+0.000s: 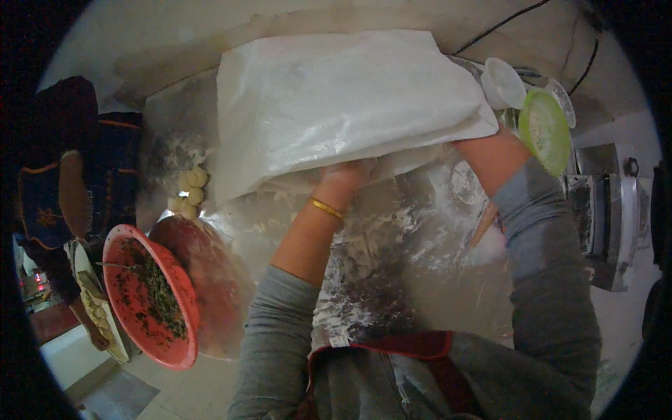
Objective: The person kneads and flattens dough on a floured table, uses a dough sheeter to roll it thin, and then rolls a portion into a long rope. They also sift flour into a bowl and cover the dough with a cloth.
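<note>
A large white woven sack [341, 100] lies across the far part of a flour-dusted worktop [367, 247]. My left hand [346, 173], with a gold bracelet at the wrist, reaches in under the sack's near edge. Its fingers are hidden by the sack, so I cannot tell what they hold. My right forearm [491, 163] goes beneath the sack's right corner, and that hand is out of sight. Close to it lies a floury round disc [466, 182], and part of a tapered wooden stick [483, 226] shows beside my sleeve.
Several dough balls [193, 191] sit at the left. A red plastic basin [189, 310] holds chopped greens and a utensil. Beyond it are another person's hand [97, 336] and a tray [118, 344]. A green bowl [546, 131], a white bowl [502, 84] and metal equipment [604, 210] stand right.
</note>
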Tool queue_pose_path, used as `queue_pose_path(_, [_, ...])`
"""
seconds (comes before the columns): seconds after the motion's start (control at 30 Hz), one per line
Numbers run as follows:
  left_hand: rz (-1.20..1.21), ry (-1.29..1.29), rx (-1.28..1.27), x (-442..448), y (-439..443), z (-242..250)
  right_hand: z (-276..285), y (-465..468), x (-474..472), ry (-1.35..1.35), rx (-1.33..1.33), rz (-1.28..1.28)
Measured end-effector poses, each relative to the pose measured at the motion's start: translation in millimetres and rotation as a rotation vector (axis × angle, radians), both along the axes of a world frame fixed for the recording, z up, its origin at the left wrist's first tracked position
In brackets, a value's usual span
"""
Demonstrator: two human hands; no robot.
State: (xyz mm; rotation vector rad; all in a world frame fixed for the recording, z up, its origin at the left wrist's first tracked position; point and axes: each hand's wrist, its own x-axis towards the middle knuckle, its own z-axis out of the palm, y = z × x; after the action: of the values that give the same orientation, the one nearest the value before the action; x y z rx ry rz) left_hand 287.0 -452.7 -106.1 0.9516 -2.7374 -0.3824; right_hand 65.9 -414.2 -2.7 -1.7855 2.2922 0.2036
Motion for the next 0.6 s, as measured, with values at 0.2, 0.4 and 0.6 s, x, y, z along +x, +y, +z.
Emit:
queue_pose_path(0.2, [-0.026, 0.283, 0.731, 14.8, 2.8, 39.7, -14.4, 13.8, 12.9, -0.038, 0.018, 0.025])
queue_pose_path(0.4, [-0.308, -0.012, 0.776, 40.3, 14.8, 64.3, -7.1, 19.4, 17.6, -0.087, 0.036, 0.041])
queue_pose_path(0.6, [-0.691, -0.125, 0.722, 83.9, 95.1, 63.1, 29.5, 53.9, -20.9, -0.214, 0.133, 0.029])
